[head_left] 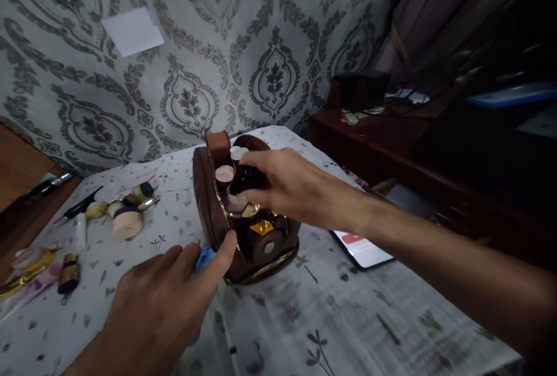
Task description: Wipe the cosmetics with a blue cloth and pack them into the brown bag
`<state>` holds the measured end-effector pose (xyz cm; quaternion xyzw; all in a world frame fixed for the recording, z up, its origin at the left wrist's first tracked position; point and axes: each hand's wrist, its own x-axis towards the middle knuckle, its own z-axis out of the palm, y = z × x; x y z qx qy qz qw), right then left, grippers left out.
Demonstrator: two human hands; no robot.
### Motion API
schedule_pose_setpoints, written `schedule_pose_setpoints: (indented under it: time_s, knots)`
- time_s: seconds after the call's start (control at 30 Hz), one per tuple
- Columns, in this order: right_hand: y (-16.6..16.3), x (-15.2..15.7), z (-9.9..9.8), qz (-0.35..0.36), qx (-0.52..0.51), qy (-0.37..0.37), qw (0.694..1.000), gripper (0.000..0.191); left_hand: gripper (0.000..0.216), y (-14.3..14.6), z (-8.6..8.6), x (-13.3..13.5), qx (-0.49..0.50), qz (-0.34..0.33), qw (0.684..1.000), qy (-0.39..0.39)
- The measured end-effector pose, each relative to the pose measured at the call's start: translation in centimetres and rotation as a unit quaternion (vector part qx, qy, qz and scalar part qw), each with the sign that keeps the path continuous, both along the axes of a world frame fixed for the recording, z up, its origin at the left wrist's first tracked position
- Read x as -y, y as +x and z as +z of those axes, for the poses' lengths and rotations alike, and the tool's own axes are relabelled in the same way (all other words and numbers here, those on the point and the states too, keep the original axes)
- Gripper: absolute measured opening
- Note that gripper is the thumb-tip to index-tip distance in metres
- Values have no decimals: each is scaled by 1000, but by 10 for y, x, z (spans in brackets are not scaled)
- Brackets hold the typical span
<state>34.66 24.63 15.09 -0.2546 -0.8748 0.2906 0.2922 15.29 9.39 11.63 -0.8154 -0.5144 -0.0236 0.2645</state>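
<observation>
A brown zip bag [204, 196] stands unzipped on the patterned cloth, with cosmetics inside. My right hand [287, 181] reaches over its opening, fingers closed around a shiny black rounded item [249, 180] whose kind I cannot make out. Beside it in the bag are a pink-topped container [225, 174], a white-topped one [239, 153] and a shiny gold item [261, 227]. At the bag's near left edge, my left hand [161, 295] is curled around a crumpled blue cloth [204, 258], its thumb touching the zip rim. Most of the cloth is hidden.
Left of the bag lie several cosmetics, among them a round beige jar [127, 223], a dark small bottle [69, 274] and a green-and-black container [142, 191]. A lit phone or tablet [368, 253] lies under my right forearm. A dark red desk [361, 138] stands at right.
</observation>
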Motion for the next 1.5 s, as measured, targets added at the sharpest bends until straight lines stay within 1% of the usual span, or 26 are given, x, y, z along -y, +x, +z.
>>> schedule_pose_setpoints:
  time_s: [0.13, 0.2, 0.27, 0.37, 0.47, 0.57, 0.7, 0.77, 0.87, 0.93, 1.07, 1.2, 1.27, 1.4, 1.5]
  knots:
    - [2, -11, 5, -26, -92, 10, 995, 11, 51, -4, -4, 4, 19, 12, 1000, 9]
    - [0, -16, 4, -39, -103, 12, 994, 11, 49, -7, -8, 6, 26, 26, 999, 7]
    - [-5, -20, 1, -31, -92, 17, 995, 13, 48, -9, -11, 6, 32, 38, 999, 1]
    - [-15, -22, -2, -18, -44, 36, 998, 19, 47, -10, -13, 6, 50, 37, 998, -5]
    - [-30, -20, -1, -39, 28, 50, 998, 21, 47, -9, -15, 5, 66, 31, 997, -12]
    - [-45, -19, 1, -54, 93, 56, 993, 19, 49, -9, -15, 6, 66, 40, 997, -16]
    - [-59, -18, -1, -81, 157, 76, 981, 10, 49, -8, -16, 7, 52, 42, 998, -12]
    - [-63, -16, -4, -82, 173, 84, 978, 14, 50, -8, -16, 7, 51, 39, 998, -9]
    - [-65, -12, -8, -71, 201, 84, 973, 32, 50, -8, -17, 6, 57, 34, 998, -10]
    - [-66, -11, -11, -60, 224, 83, 969, 37, 49, -8, -18, 6, 60, 34, 998, -11]
    - [-69, -16, -19, -46, 250, 75, 964, 32, 47, -9, -19, 6, 65, 27, 998, -3]
    - [-75, -23, -24, -14, 283, 65, 957, 43, 47, -10, -20, 5, 68, 17, 998, 1]
    - [-77, -25, -23, 5, 297, 68, 953, 39, 48, -10, -21, 5, 70, 15, 997, -1]
    - [-75, -28, -18, 10, 300, 63, 952, 32, 49, -9, -21, 6, 71, 15, 997, -4]
    - [-73, -35, -16, 48, 294, 95, 950, 28, 49, -10, -22, 6, 70, 14, 997, -5]
